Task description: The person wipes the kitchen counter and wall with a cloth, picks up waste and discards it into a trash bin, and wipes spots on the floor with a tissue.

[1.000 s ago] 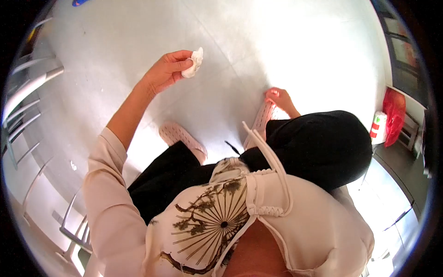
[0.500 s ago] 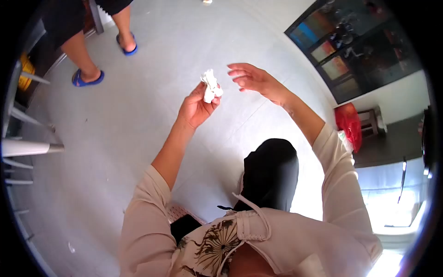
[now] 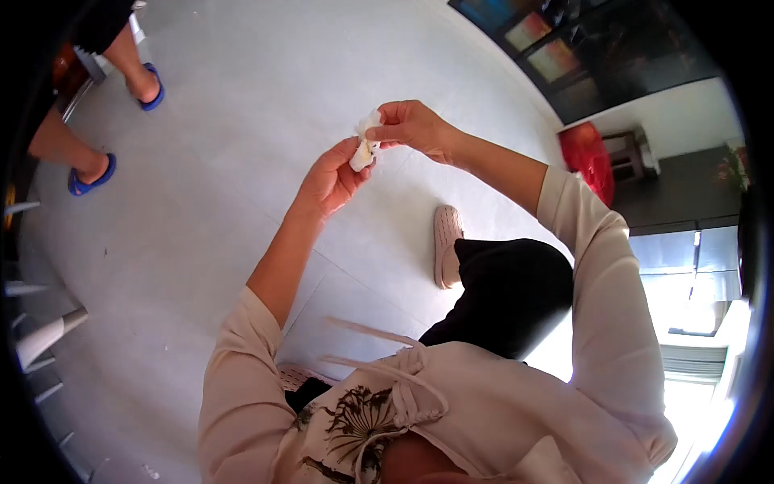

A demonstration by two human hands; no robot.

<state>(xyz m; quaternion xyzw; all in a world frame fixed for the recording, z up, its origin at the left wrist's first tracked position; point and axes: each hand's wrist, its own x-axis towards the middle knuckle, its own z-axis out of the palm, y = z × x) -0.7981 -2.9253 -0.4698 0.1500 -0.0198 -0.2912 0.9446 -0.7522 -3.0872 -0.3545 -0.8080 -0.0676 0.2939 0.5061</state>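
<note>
A crumpled white tissue (image 3: 364, 152) is held between both hands above the grey floor, in the upper middle of the view. My left hand (image 3: 332, 176) is closed on its lower left part, thumb and fingers around it. From the right, my right hand (image 3: 409, 131) pinches the upper part of the tissue between thumb and fingers. A small yellowish patch shows on the tissue; what it is cannot be made out.
Another person's feet in blue slippers (image 3: 95, 177) stand at the upper left. White chair legs (image 3: 52, 337) lie along the left edge. A dark glass-fronted cabinet (image 3: 597, 56) and a red bag (image 3: 587, 157) are at the right.
My right hand has come up from beside my knee and now grips the tissue too. The view has shifted, bringing the other person's feet and more of the cabinet into sight.
</note>
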